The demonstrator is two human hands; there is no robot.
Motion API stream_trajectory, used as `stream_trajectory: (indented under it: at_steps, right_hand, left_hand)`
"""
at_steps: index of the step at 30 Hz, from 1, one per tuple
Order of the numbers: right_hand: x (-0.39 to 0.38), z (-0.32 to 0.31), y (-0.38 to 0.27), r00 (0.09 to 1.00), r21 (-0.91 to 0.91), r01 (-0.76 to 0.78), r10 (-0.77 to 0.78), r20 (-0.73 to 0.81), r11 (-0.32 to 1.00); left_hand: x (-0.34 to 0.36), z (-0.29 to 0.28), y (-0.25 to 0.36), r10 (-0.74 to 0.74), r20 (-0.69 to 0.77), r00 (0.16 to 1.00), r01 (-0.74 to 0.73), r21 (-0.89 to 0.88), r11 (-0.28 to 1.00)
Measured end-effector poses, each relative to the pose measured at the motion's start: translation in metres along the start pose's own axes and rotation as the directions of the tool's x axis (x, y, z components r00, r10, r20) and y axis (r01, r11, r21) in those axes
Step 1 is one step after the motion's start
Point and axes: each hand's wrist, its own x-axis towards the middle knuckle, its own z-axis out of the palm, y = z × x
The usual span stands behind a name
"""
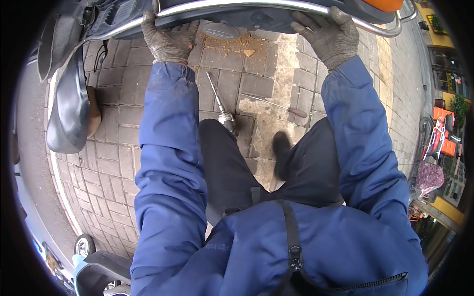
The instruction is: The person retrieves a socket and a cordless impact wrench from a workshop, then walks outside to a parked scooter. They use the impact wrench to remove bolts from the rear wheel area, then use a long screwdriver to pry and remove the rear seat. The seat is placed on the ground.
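Note:
A dark lower body panel (pixel 242 18) with a silver bar (pixel 237 7) crosses the top of the view, part of what looks like a scooter. My left hand (pixel 170 40), in a dirty grey knit glove, grips its left part, thumb up at the bar and fingers beneath the panel. Farther right, my right hand (pixel 330 39), gloved alike, grips the same piece with its thumb over the bar and fingers somewhat spread below. Below, on the paving, a power driver with a long bit (pixel 223 111) lies near my knee. A screwdriver (pixel 296 113) with a reddish-brown handle rests to its right.
Yellowish crumbs (pixel 237 48) are scattered on the paving under the panel. A glossy black curved piece (pixel 70 113) stands at left. Behind it runs a white line along a road. Another vehicle's wheel (pixel 84 245) shows at lower left, and orange crates (pixel 444 129) at far right.

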Motion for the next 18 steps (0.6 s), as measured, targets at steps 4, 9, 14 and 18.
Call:
stream_trajectory:
  at_steps: [4,9,14,18]
  right_hand:
    - [0.001,0.013,0.004,0.993,0.125,0.079,-0.067,-0.1,0.989]
    - [-0.001,0.028,0.011,0.973,0.249,0.151,-0.098,-0.211,0.957]
    - [0.002,0.021,0.019,0.982,0.249,0.178,-0.157,-0.1,0.952]
    - [0.009,0.009,0.022,0.989,0.221,0.125,-0.102,-0.11,0.967]
  left_hand:
    - [0.0,0.011,0.006,0.072,0.036,0.997,-0.076,0.143,0.987]
    - [-0.001,0.021,0.002,0.028,-0.394,0.919,-0.04,-0.023,0.999]
    - [-0.048,0.015,0.008,0.031,-0.289,0.957,0.026,0.193,0.981]
    - [-0.097,0.023,0.018,0.008,-0.324,0.946,0.049,0.168,0.984]
